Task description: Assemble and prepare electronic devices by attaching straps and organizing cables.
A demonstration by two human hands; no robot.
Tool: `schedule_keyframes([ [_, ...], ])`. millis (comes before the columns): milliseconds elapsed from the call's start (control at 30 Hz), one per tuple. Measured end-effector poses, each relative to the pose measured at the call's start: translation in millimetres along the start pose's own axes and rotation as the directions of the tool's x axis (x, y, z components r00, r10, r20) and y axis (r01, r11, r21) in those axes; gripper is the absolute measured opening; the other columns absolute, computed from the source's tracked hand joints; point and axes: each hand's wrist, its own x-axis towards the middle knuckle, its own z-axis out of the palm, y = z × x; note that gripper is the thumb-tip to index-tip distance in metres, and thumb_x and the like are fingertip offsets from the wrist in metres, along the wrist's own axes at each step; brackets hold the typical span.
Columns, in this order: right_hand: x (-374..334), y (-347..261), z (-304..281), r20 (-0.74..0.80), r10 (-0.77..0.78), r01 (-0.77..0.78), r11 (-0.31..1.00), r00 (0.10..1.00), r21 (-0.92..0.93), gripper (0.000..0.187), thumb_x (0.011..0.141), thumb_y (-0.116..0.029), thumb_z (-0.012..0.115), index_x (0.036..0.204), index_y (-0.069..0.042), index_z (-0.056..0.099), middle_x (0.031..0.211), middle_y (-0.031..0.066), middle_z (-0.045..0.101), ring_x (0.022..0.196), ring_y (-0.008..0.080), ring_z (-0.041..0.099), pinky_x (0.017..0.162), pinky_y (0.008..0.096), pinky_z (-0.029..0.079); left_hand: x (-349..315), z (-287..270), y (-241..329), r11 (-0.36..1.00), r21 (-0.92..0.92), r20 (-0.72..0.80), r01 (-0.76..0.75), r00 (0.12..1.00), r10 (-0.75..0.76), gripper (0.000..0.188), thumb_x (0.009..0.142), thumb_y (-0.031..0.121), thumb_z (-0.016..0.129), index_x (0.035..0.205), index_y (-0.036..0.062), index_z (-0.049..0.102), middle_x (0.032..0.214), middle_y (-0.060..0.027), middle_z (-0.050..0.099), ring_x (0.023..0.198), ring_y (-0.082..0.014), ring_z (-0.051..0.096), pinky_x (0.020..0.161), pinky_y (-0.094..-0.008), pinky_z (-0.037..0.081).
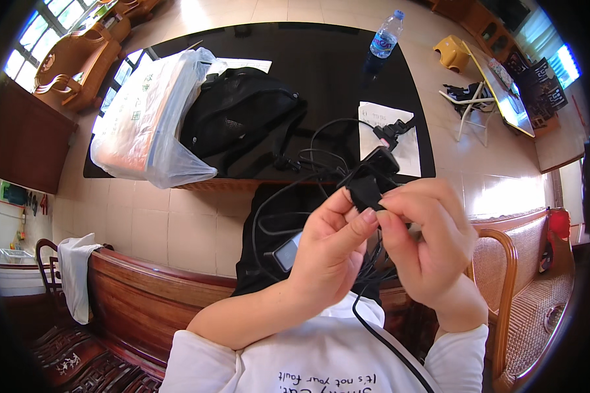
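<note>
Above my lap, both hands come together on a flat black strap-like piece (pixel 365 190). My left hand (pixel 331 245) pinches its lower left side between thumb and fingers. From the right, my right hand (pixel 429 229) grips its edge between thumb and forefinger. A small black box-shaped device (pixel 381 162) sits just beyond the fingertips, close against the black piece; how they join cannot be made out. Thin black cables (pixel 282 196) loop around my hands, and one thicker cable (pixel 380 340) runs down over my white shirt. A small grey-screened device (pixel 286 252) lies beside my left wrist.
On the dark glossy table (pixel 328 78) are a filled plastic bag (pixel 137 118), a black backpack (pixel 242 114), a water bottle (pixel 387 36) and a paper sheet (pixel 390 147) with a black clip-like part (pixel 393 131). A wooden armchair (pixel 505 281) stands right.
</note>
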Motion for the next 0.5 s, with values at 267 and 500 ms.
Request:
schedule_keyframes([
  [267,1.5,11.2,-16.1,-0.025,-0.314,0.303,0.931,0.949,-0.204,0.019,0.064,-0.004,0.066,0.082,-0.001,0.061,0.076,0.0065,0.055,0.061,0.0202,0.057,0.046,0.0268,0.046,-13.6,0.3,25.2,0.764,0.642,0.251,-0.069,0.960,-0.124,0.022,0.088,-0.005,0.047,0.110,-0.0065,0.051,0.099,-0.0054,0.057,0.090,-0.0075,0.053,0.077,-0.0234,0.047],
  [500,-4.7,11.2,-12.4,0.130,-0.485,0.502,0.829,0.865,-0.245,0.016,0.061,-0.008,0.063,0.077,-0.003,0.063,0.076,0.0033,0.054,0.067,0.0174,0.057,0.048,0.0218,0.043,-17.5,11.0,39.3,0.862,0.507,0.166,0.003,0.981,-0.101,0.047,0.085,0.004,0.051,0.127,-0.0093,0.038,0.122,-0.0194,0.052,0.111,-0.0207,0.052,0.093,-0.0290,0.040],
])
